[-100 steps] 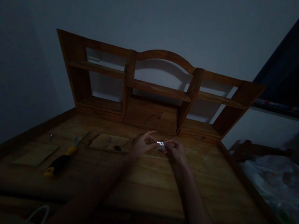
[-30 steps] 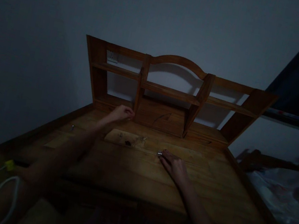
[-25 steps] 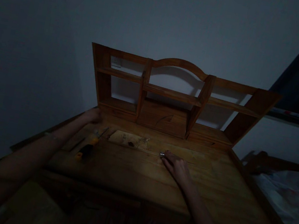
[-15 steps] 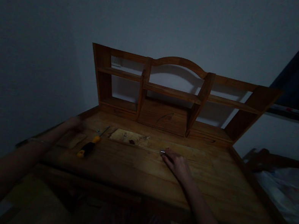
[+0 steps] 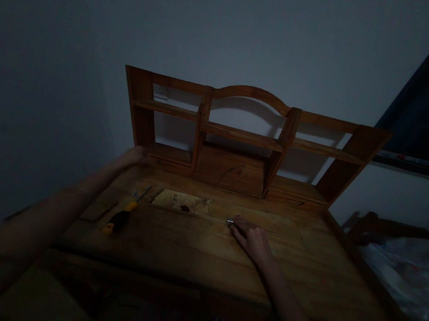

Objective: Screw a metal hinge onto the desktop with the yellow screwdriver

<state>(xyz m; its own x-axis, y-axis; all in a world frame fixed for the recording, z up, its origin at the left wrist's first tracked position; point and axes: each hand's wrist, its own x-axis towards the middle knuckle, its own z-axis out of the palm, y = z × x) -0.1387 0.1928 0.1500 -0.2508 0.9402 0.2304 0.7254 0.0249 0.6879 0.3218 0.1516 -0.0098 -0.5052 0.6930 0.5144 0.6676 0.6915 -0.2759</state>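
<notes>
My right hand (image 5: 253, 238) rests on the wooden desktop, its fingers closed at a small shiny metal piece (image 5: 229, 222) beside a long seam in the boards. What the piece is, I cannot make out in this dim light. Raised over the desk's back left is my left hand (image 5: 138, 156), near the shelf's lower left corner; motion blurs its fingers. A black and yellow screwdriver (image 5: 120, 219) lies on the left of the desktop, shaft pointing away. Left of the right hand, a pale worn patch (image 5: 174, 199) shows in the desktop, with a small dark piece (image 5: 185, 208) on it.
A wooden shelf unit (image 5: 239, 134) with several compartments stands along the desk's back, against the wall (image 5: 238, 26). At right, a bed's wooden headboard (image 5: 402, 228) and pale bedding (image 5: 406, 272) sit beyond the desk edge. A dark curtain (image 5: 418, 108) hangs at upper right.
My left hand has moved up and to the right, from the desk's left edge towards the shelf. My right hand stays at the metal piece. The view has shifted slightly.
</notes>
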